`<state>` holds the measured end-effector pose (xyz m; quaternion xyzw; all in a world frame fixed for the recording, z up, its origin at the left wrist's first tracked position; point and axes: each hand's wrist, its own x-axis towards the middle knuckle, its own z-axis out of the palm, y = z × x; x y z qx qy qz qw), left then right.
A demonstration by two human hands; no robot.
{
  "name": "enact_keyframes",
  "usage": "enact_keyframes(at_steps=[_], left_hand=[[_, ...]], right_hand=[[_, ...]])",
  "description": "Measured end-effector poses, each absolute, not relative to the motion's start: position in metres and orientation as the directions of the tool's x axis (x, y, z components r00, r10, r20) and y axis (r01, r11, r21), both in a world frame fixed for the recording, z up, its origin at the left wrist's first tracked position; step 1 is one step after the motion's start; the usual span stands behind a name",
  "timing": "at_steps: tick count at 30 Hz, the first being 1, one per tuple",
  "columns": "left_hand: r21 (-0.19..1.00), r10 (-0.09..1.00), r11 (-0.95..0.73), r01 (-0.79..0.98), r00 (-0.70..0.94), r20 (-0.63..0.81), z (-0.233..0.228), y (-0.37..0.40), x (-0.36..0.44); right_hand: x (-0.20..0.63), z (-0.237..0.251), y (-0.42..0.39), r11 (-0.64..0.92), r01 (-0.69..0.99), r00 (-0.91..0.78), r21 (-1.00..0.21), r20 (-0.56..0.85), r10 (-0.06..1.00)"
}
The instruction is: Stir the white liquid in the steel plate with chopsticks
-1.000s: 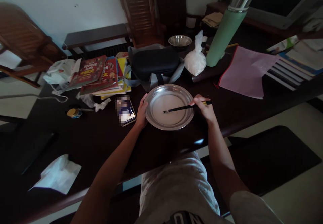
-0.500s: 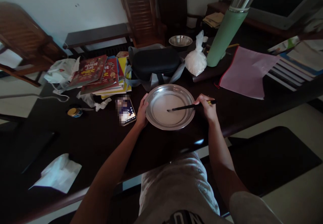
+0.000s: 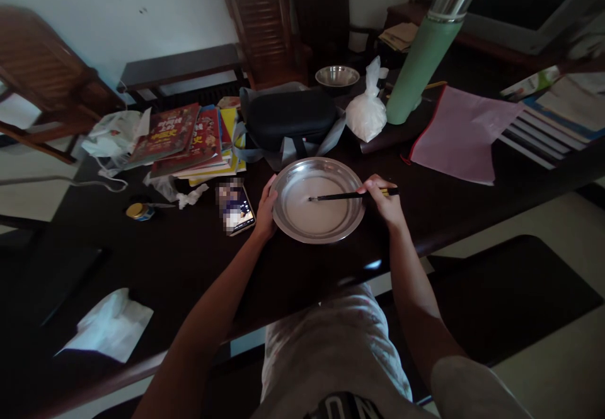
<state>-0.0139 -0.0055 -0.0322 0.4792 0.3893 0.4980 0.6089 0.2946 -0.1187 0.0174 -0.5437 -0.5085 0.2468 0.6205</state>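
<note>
The right hand [image 3: 385,205] has its grip closed on a pair of dark chopsticks [image 3: 347,196], pinched near their yellow-tipped top end, with the thumb and forefinger wrapped over them. The sticks reach leftward and nearly level over the metal plate [image 3: 318,200], their tips resting in the pale liquid near the middle of its floor. The left hand [image 3: 265,212] curls against the plate's left rim, fingers closed onto the edge, thumb on top. Both forearms run up from the bottom of the view and meet the plate from either side. The plate sits on the dark bench [image 3: 179,261] close to its near edge, just right of a phone [image 3: 235,208] and in front of a black case [image 3: 289,118]. Compared with half a second ago, the chopstick tips have swung a little further back and to the left in the plate, and the sticks lie flatter; the left hand and plate have not shifted.
</note>
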Motion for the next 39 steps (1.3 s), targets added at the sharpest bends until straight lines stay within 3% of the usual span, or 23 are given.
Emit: enact_keyframes(at_steps=[3, 7, 12, 16, 21, 26, 30, 35, 39], left_hand=[[0.973, 0.976, 0.028, -0.229, 0.216, 0.023, -0.0327, -0.0051, -0.0142], [0.974, 0.976, 0.042, -0.223, 0.216, 0.008, -0.0325, -0.0057, -0.014], [0.975, 0.975, 0.033, -0.22, 0.221, 0.017, -0.0305, -0.0071, -0.0136], [0.974, 0.978, 0.039, -0.223, 0.207, 0.008, -0.0305, -0.0075, -0.013], [0.973, 0.977, 0.026, -0.227, 0.213, 0.023, -0.0311, -0.0074, -0.0133], [0.972, 0.978, 0.035, -0.231, 0.206, 0.013, -0.0316, -0.0066, -0.013], [0.973, 0.979, 0.039, -0.228, 0.202, 0.008, -0.0308, -0.0069, -0.0126], [0.974, 0.979, 0.036, -0.223, 0.203, 0.01, -0.031, -0.007, -0.0123], [0.972, 0.979, 0.038, -0.233, 0.201, 0.01, -0.0319, -0.0067, -0.0119]], right_hand=[[0.295, 0.0174, -0.1189, 0.276, 0.222, 0.399, -0.935, 0.345, 0.85], [0.2946, 0.0176, -0.1195, 0.254, 0.225, 0.308, -0.941, 0.316, 0.897], [0.294, 0.0187, -0.12, 0.258, 0.209, 0.42, -0.943, 0.325, 0.847], [0.2934, 0.02, -0.1205, 0.256, 0.22, 0.32, -0.941, 0.318, 0.892], [0.2934, 0.0201, -0.1212, 0.25, 0.225, 0.419, -0.942, 0.325, 0.848], [0.293, 0.0214, -0.1207, 0.237, 0.244, 0.314, -0.94, 0.308, 0.898], [0.2931, 0.0213, -0.1205, 0.248, 0.227, 0.412, -0.942, 0.323, 0.852], [0.293, 0.0202, -0.1204, 0.262, 0.229, 0.323, -0.937, 0.327, 0.888], [0.2934, 0.0197, -0.1203, 0.266, 0.229, 0.413, -0.936, 0.341, 0.844]])
